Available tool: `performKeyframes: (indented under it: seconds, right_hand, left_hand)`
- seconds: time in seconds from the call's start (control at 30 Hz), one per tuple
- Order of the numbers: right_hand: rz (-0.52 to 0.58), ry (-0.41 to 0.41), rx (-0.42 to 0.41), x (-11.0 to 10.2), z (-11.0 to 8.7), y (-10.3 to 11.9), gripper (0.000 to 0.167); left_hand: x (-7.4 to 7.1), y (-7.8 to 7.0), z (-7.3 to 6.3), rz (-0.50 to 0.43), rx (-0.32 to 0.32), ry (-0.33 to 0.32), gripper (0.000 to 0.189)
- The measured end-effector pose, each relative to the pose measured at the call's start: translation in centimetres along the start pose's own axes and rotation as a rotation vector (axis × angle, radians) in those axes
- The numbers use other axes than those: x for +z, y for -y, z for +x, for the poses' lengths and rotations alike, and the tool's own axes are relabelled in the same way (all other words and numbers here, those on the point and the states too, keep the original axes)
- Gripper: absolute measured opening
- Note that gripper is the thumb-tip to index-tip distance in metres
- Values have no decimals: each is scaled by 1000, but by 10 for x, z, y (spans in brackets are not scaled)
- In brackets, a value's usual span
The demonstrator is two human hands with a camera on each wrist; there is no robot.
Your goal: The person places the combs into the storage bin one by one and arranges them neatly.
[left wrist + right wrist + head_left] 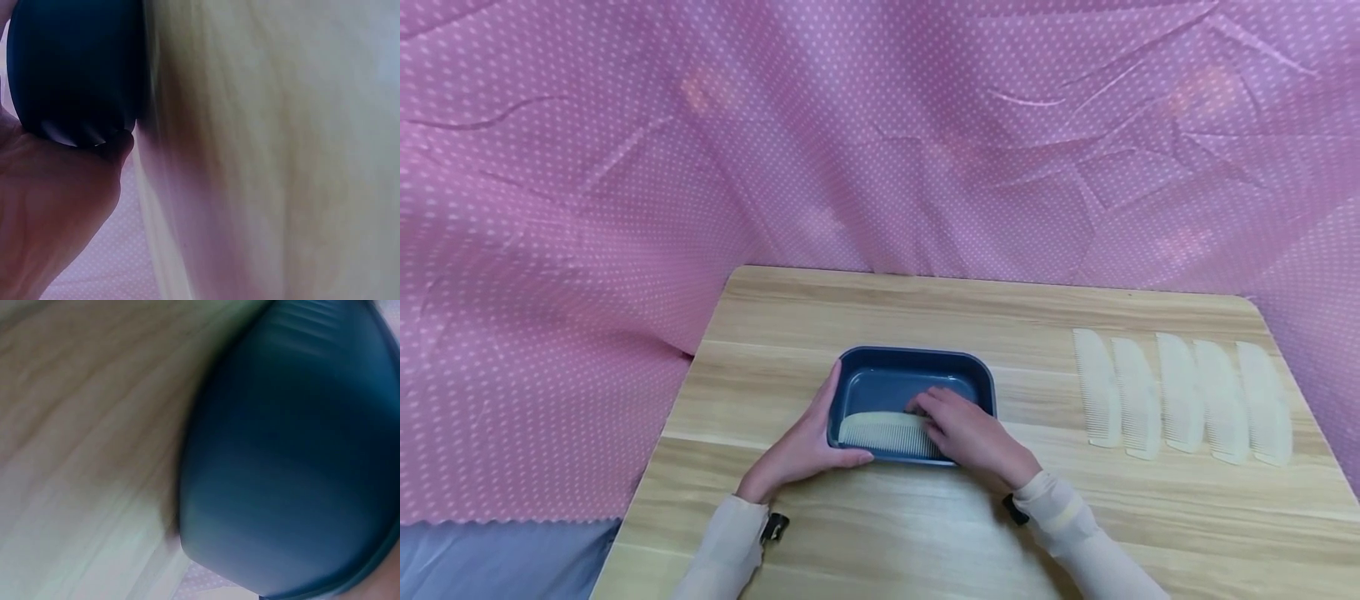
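A dark blue rectangular tray (pixel 917 358) lies on the wooden table. My left hand (pixel 801 446) grips its near left corner, thumb along the front wall and fingers up the left side. The left wrist view shows that hand against the dark tray wall (pixel 75 69). Inside the tray, a cream comb (pixel 880 429) lies along the front wall with its teeth toward me. At the comb's right end, my right hand (pixel 966 433) pinches it with curled fingers, covering that end. Mostly the outer tray wall (pixel 281 487) fills the right wrist view.
To the right, several more cream combs (pixel 1180 392) lie side by side in a row, teeth facing left. Behind the wooden table (pixel 910 308) and along its left hangs a pink dotted cloth (pixel 850 167).
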State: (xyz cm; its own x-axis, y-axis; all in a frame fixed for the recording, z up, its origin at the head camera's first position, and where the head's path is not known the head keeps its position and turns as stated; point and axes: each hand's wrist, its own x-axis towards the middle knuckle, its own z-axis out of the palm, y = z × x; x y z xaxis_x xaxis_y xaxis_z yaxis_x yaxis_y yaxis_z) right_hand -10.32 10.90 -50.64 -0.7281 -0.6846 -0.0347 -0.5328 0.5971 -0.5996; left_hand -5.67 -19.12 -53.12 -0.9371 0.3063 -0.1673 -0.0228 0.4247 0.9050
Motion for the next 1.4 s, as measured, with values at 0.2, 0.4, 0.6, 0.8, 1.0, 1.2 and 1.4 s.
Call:
performKeyframes:
  seconds: [0.2, 0.4, 0.6, 0.8, 1.0, 1.2, 1.4]
  right_hand:
    - [37, -15, 15, 2, 5, 4, 28]
    - [144, -143, 4, -1, -5, 1, 26]
    - [324, -327, -83, -3, -8, -5, 25]
    - [481, -502, -84, -4, -15, -8, 23]
    - [554, -585, -27, -13, -23, -17, 20]
    - [520, -627, 12, -26, -34, -30, 21]
    - [509, -680, 119, -38, -47, -42, 21]
  left_hand:
    - [-5, 0, -2, 14, 9, -15, 144]
    - [2, 0, -2, 38, 14, 0, 145]
    - [1, 0, -1, 44, 18, -11, 142]
    - [1, 0, -3, 62, 15, -14, 143]
    - [0, -1, -3, 62, 23, -37, 144]
    - [-1, -2, 0, 71, 19, -33, 144]
    - [0, -4, 2, 60, 6, -27, 144]
